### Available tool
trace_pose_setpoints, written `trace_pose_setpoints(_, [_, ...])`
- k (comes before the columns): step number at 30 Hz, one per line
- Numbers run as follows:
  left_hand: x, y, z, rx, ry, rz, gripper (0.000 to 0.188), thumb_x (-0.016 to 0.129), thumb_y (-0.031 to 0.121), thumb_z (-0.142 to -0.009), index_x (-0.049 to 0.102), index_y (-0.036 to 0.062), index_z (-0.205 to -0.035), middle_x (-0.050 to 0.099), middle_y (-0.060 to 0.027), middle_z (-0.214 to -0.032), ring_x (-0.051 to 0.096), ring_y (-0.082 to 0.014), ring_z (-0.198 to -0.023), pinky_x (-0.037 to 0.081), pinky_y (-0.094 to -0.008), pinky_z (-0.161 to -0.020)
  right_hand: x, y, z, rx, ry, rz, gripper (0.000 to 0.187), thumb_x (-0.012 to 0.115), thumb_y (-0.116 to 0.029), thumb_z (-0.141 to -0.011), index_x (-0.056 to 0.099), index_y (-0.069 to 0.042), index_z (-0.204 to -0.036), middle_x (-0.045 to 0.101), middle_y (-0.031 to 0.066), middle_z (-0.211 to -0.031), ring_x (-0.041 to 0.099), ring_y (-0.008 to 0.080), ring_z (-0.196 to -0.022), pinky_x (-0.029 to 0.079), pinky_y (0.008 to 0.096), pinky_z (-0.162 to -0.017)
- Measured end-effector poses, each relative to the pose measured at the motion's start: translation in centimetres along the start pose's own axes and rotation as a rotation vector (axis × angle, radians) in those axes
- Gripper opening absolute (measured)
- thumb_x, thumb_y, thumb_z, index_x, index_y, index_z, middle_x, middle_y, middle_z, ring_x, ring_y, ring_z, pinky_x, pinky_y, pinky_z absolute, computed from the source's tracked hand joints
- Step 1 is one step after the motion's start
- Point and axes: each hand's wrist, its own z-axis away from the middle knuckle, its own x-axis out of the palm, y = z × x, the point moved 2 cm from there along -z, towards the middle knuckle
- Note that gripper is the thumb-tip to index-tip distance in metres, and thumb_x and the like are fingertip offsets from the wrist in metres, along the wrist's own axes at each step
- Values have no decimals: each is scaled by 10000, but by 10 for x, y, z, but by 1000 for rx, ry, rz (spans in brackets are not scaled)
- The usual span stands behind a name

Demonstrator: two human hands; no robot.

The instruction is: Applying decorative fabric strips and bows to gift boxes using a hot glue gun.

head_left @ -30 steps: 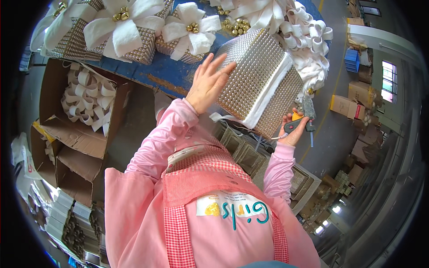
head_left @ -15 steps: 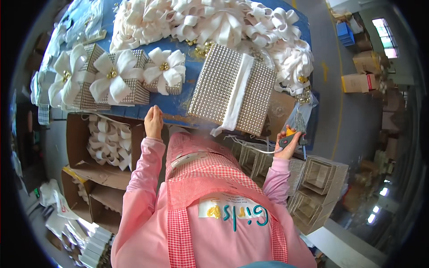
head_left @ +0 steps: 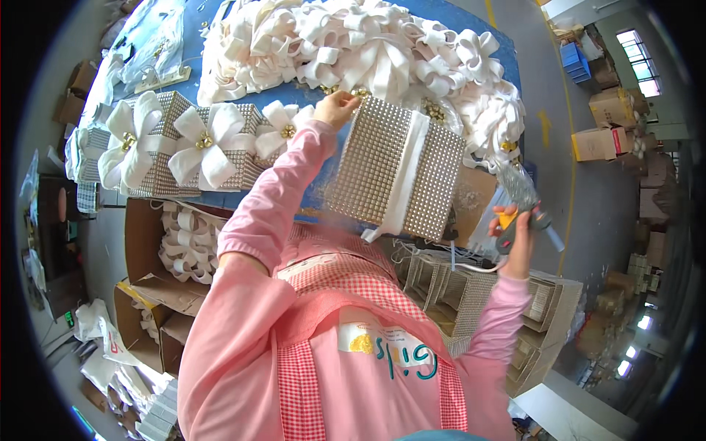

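A pink top (head_left: pixel 368 404) carries large teal stitched letters, upside down in this view, over a white patch whose finer print is too small to read; a red-checked apron (head_left: pixel 353 290) covers it. The right hand (head_left: pixel 521 244) has its grip closed around a glue gun (head_left: pixel 540 218), off the surface's near right corner. A beaded box (head_left: pixel 371 162) with a white band (head_left: pixel 404 173) lies at the near edge of the blue surface (head_left: pixel 452 18). At its far left corner the left hand (head_left: pixel 336 110) has its fingertips together; whether they hold anything I cannot tell. Three flower-topped boxes (head_left: pixel 212 143) line the near edge toward the left corner. White loops (head_left: pixel 331 44) are heaped along the far edge. Beyond the right edge, a carton (head_left: pixel 599 144) bears a red mark, its lettering too small to read.
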Motion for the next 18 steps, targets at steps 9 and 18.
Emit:
trace_pose_setpoints(9, [14, -14, 0, -38, -18, 309, 270, 664, 289, -704, 673, 57, -843, 666, -73, -747, 641, -165, -714, 493, -275, -692, 157, -54, -132, 256, -483, 667, 329, 472, -354, -920, 559, -38, -940, 623, 74, -896, 614, 133, -759, 451, 234, -598])
trace_pose_setpoints(18, [23, -33, -3, -160, -123, 522, 235, 659, 279, -743, 669, 71, -850, 650, -45, -713, 599, -117, -656, 469, -250, -644, 228, -35, -207, 221, -675, 1181, 528, 527, -520, -833, 631, -7, -760, 626, 69, -673, 623, 162, -664, 470, 269, -664])
